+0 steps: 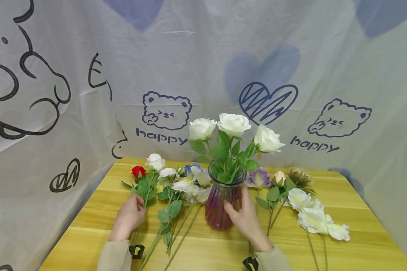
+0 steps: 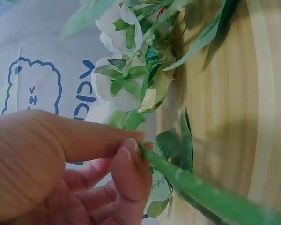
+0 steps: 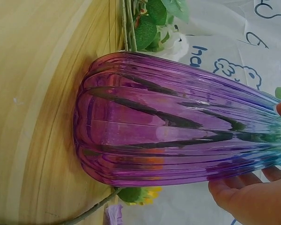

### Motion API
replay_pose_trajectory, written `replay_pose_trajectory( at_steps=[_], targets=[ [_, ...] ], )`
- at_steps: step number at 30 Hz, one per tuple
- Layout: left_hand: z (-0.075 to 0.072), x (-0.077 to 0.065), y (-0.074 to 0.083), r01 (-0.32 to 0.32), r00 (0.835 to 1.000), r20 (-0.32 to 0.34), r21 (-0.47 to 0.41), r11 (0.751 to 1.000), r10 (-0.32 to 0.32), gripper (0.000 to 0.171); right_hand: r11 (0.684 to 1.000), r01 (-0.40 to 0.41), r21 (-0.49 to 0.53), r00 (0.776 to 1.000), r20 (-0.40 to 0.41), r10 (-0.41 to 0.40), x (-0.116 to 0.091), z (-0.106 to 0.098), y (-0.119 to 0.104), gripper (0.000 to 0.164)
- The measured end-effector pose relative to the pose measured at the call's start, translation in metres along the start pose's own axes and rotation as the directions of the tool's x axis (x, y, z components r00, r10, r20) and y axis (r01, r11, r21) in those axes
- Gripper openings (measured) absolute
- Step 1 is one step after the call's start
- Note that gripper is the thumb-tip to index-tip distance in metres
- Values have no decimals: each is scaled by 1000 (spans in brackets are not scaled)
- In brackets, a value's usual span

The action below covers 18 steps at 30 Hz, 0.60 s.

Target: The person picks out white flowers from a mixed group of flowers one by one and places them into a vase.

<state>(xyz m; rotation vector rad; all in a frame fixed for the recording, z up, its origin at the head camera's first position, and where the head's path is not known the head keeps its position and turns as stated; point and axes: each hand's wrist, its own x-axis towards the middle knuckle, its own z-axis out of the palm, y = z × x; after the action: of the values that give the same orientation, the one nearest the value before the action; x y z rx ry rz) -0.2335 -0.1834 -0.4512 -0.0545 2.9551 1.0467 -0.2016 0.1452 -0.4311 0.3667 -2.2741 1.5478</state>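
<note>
A ribbed glass vase (image 1: pixel 215 213), purple below and bluish at the neck, stands upright on the table with three white roses (image 1: pixel 234 125) in it. My right hand (image 1: pixel 247 217) grips the vase from the right, thumb on its front. In the right wrist view, dark stems show through the glass vase (image 3: pixel 131 122). On the left, my left hand (image 1: pixel 130 215) pinches a green flower stem (image 2: pixel 196 183) between thumb and fingers. Near that hand lie a red rose (image 1: pixel 138 172) and a white rose (image 1: pixel 155 162); which bloom the pinched stem bears I cannot tell.
White flowers (image 1: pixel 186 187) with long stems lie between my left hand and the vase. Right of it are a purple flower (image 1: pixel 259 177), a peach bud (image 1: pixel 279 177) and white ruffled flowers (image 1: pixel 313 219). A printed curtain (image 1: pixel 203 67) hangs behind the wooden table (image 1: pixel 359 241).
</note>
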Motion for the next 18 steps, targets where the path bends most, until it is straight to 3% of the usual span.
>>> replay_pose_trajectory(
  at_steps=[7, 18],
  targets=[
    [-3, 2, 0, -13, 993, -121, -53, 999, 6, 24, 999, -32, -10, 999, 9, 32, -2, -4, -27, 58],
    [-9, -1, 12, -161, 950, -285, -94, 983, 128, 27, 1000, -21, -17, 1000, -10, 21, -3, -4, -28, 56]
  ],
)
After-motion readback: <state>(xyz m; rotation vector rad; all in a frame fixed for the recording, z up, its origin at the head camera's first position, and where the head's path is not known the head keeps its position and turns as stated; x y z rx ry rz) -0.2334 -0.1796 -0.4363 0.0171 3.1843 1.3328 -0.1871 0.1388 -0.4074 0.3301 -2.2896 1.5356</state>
